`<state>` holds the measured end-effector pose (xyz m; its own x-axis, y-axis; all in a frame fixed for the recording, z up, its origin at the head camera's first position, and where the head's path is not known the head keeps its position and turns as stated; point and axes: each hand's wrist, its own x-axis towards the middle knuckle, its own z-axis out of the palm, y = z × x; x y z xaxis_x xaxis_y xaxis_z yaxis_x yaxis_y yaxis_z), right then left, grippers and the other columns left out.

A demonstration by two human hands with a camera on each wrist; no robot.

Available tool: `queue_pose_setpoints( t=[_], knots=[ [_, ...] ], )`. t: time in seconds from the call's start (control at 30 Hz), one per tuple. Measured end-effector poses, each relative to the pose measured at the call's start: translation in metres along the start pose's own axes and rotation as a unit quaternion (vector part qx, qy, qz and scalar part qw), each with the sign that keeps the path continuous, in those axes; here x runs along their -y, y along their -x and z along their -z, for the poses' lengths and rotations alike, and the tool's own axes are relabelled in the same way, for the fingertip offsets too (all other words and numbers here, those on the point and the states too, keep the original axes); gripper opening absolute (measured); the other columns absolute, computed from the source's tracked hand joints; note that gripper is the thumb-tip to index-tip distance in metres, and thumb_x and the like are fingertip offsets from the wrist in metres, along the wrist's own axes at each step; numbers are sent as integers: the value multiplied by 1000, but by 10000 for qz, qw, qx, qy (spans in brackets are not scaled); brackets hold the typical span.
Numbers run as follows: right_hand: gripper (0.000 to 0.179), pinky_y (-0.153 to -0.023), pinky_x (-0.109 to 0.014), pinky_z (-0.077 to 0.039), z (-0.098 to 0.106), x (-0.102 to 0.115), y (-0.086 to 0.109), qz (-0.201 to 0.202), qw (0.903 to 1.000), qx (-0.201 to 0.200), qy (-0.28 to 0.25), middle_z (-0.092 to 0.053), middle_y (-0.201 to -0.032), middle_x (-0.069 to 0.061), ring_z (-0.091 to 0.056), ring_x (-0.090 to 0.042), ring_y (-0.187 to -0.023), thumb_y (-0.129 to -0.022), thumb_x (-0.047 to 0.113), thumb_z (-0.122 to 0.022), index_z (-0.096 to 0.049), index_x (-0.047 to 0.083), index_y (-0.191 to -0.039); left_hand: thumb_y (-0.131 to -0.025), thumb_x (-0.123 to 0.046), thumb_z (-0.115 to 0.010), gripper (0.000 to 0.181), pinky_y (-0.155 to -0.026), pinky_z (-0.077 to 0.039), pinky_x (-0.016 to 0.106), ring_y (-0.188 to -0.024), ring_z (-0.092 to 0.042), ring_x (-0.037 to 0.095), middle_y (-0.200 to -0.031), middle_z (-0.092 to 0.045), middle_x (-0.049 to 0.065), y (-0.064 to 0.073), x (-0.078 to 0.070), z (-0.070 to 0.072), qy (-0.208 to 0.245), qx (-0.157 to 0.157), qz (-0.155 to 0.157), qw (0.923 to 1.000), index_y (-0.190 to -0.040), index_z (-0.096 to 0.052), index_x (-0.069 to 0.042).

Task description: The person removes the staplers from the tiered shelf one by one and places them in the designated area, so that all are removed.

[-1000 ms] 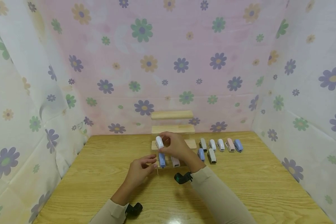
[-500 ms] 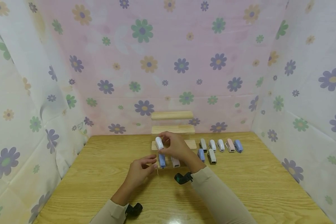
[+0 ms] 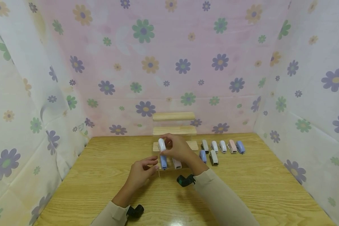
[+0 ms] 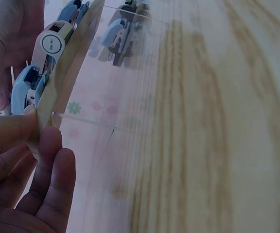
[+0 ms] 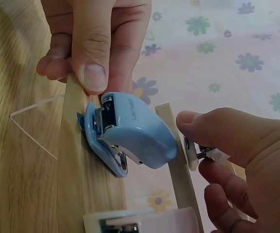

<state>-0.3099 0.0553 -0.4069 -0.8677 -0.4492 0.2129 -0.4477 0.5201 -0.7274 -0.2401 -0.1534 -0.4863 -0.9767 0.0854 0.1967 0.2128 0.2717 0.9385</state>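
We list: 1 white stapler (image 3: 161,144), pinched in right hand (image 3: 177,146) at left end of 2nd shelf (image 3: 192,145); left hand (image 3: 141,173) clamped on bottom shelf (image 5: 100,191). Risk, we judge: release too near the edge could drop it onto the blue stapler (image 3: 164,162) below.

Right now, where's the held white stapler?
Just left of centre in the head view, the right hand pinches the white stapler, behind the blue stapler nearest the left hand.

A wooden table (image 3: 101,175) bears a tiered wooden rack (image 3: 175,130) and seven small staplers (image 3: 222,146).
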Motion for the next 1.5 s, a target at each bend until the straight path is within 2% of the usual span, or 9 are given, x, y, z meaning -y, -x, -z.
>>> queue_pose_setpoints(
  t=[0.2,0.4,0.5,0.67,1.03,1.3,1.43,1.5],
  knots=[
    [63,-81,-36,-60,5,-6,6,172,9996,-181,93,-68,-105,6,-68,-12,-93,-84,23,-89,-62,22,-142,-92,-13,-80,24,-65,-61,24,-86,-76,26,-137,-69,10,0,1,3,108,145,-98,9998,-115,-79,-3],
    [65,-89,-41,-60,14,-13,16,108,9993,-315,196,-67,-108,9,-68,-16,-104,-83,27,-90,-62,23,-142,-91,-14,-81,24,-64,-60,23,-85,-75,22,-136,-70,9,1,1,3,27,123,-95,9999,-114,-80,-4],
    [64,-89,-42,-60,20,-14,22,37,9985,-434,331,-67,-109,10,-66,-19,-109,-82,28,-91,-63,26,-141,-92,-10,-80,24,-65,-61,25,-86,-76,27,-136,-69,11,1,-2,1,12,37,-69,10000,-114,-79,-2],
    [63,-87,-42,-60,29,-19,32,-38,9982,-562,189,-67,-112,8,-65,-23,-110,-82,27,-91,-64,31,-139,-91,-7,-80,24,-67,-62,27,-89,-76,32,-136,-69,12,1,0,0,61,-43,-6,10000,-114,-79,0],
    [66,-83,-40,-62,48,-30,51,-106,9976,-689,18,-67,-118,3,-67,-26,-108,-83,24,-89,-61,35,-142,-92,-13,-80,26,-71,-62,24,-88,-76,23,-138,-68,10,0,3,2,106,142,-116,9998,-116,-79,-2],
    [63,-80,-40,-61,59,-33,65,-49,9954,-914,280,-69,-115,4,-63,-24,-109,-81,25,-90,-64,33,-139,-92,-14,-80,27,-69,-62,24,-86,-75,19,-138,-68,9,0,4,3,58,166,-96,9998,-116,-79,-2],
    [64,-73,-37,-56,67,-36,74,-27,9940,-1010,412,-71,-118,2,-62,-27,-110,-81,29,-90,-64,31,-139,-92,-13,-80,26,-68,-62,24,-87,-75,19,-138,-68,9,0,4,2,34,119,-46,9999,-116,-79,-2],
    [64,-74,-38,-55,71,-39,77,-11,9937,-1027,438,-70,-120,1,-62,-30,-113,-82,29,-90,-63,31,-140,-92,-11,-79,26,-69,-62,25,-88,-75,20,-138,-68,9,0,5,1,-6,82,-30,10000,-116,-78,-1]
  ],
)
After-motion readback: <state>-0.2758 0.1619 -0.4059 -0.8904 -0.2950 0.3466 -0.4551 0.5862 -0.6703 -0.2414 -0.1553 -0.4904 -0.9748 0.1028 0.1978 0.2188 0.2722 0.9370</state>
